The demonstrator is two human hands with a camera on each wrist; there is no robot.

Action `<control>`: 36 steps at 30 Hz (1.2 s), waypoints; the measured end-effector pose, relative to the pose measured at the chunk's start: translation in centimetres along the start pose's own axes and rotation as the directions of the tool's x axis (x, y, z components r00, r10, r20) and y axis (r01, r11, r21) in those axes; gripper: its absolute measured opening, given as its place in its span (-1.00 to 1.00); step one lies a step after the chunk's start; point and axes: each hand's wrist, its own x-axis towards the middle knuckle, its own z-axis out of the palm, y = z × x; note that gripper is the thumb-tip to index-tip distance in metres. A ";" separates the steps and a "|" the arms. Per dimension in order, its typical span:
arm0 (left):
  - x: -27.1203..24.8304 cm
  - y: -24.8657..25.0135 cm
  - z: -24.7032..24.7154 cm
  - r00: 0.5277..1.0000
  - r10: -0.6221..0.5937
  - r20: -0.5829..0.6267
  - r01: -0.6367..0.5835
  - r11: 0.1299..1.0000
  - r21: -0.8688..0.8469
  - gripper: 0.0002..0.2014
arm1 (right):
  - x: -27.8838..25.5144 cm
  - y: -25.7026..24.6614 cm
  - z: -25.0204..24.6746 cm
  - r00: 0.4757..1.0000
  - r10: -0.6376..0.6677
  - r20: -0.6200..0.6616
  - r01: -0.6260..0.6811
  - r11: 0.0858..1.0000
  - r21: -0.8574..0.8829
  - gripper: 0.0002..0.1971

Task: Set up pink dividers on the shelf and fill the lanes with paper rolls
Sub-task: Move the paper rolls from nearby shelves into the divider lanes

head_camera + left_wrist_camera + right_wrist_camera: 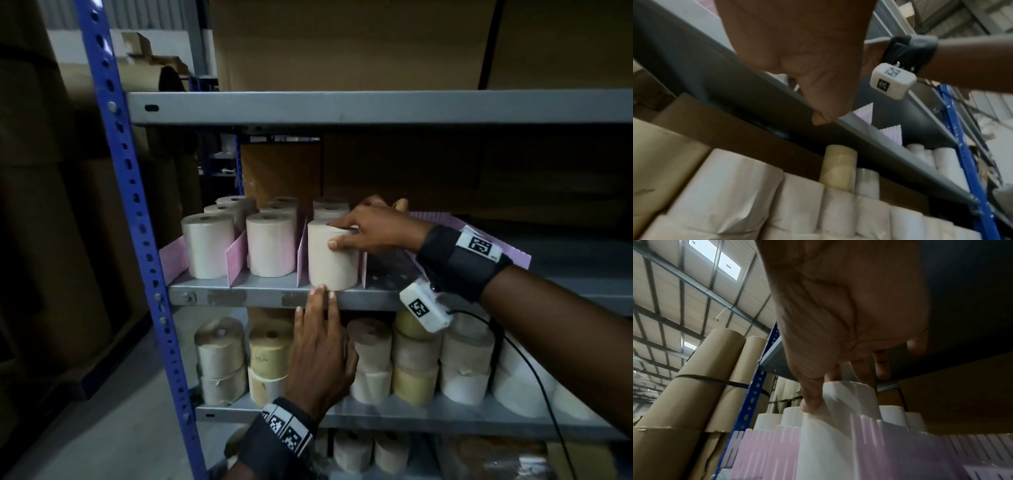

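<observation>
On the grey middle shelf, pink dividers form lanes with cream paper rolls standing in them. My right hand grips the front roll of the third lane, fingers over its top and thumb on its side. In the right wrist view the thumb presses that roll between pink dividers. My left hand reaches up from below with straight fingers, the tips touching the shelf's front edge at the roll's base. In the left wrist view, a fingertip sits on the shelf edge.
More pink dividers lie on the shelf under and behind my right wrist. Stacked rolls fill the lower shelf. A blue upright stands left, an upper shelf runs above, and cardboard boxes stand behind.
</observation>
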 end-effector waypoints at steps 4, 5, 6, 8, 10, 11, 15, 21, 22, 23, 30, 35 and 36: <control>0.0 -0.9 1.2 1.000 0.023 0.004 -0.024 0.997 0.077 -0.20 | 1.6 0.0 -0.1 0.997 0.056 0.046 -0.055 0.998 -0.031 -0.52; 0.0 -1.0 1.4 1.000 0.030 -0.009 -0.029 0.996 0.088 -0.19 | 2.0 0.0 -0.2 0.997 0.050 0.055 -0.048 0.998 -0.034 -0.50; 0.0 -1.2 1.6 0.999 0.036 -0.018 -0.034 0.994 0.102 -0.19 | 2.4 0.0 -0.3 0.997 0.040 0.065 -0.038 0.999 -0.036 -0.49; 0.0 -1.7 2.0 0.999 0.044 -0.032 -0.040 0.992 0.122 -0.17 | 3.0 0.0 -0.4 0.996 0.026 0.083 -0.024 0.999 -0.022 -0.46; -0.2 -2.2 2.2 0.998 0.044 -0.034 -0.040 0.991 0.129 -0.17 | 3.5 0.1 -0.4 0.995 0.017 0.094 -0.016 1.000 -0.005 -0.44; -0.3 -2.5 2.2 0.998 0.049 -0.042 -0.043 0.990 0.132 -0.18 | 3.6 0.1 -0.4 0.996 0.010 0.087 -0.010 1.000 -0.006 -0.44; -0.5 -3.5 2.6 0.996 0.064 -0.054 -0.057 0.989 0.134 -0.10 | 3.7 0.4 -0.2 0.997 -0.057 0.057 0.057 0.998 0.001 -0.49; -0.5 -3.5 2.8 0.999 0.026 0.026 -0.027 0.999 0.044 -0.13 | 3.8 0.8 0.3 0.998 -0.024 0.061 0.023 1.000 0.010 -0.51; -0.4 -3.6 2.9 0.998 0.009 0.063 -0.009 1.000 0.005 -0.09 | 3.7 0.7 0.3 0.998 -0.011 0.059 0.011 1.000 0.004 -0.51; -0.2 -3.7 3.0 0.994 -0.004 0.108 0.006 1.000 -0.016 -0.06 | 3.6 0.6 0.4 0.998 0.001 0.057 -0.001 1.000 -0.002 -0.50; -0.1 -4.7 0.0 0.962 0.013 0.274 0.006 0.998 -0.068 -0.15 | -0.5 0.1 0.3 0.996 0.063 -0.060 -0.064 0.998 -0.022 -0.46; -3.1 -3.9 -3.7 0.979 0.033 0.199 0.007 0.981 -0.195 -0.23 | -8.5 -0.1 1.1 0.969 0.010 -0.248 -0.008 1.000 0.010 -0.47; -3.9 -3.3 -4.3 0.985 0.041 0.165 0.001 0.969 -0.249 -0.24 | -10.5 -0.1 1.5 0.967 0.015 -0.255 -0.009 1.000 0.024 -0.48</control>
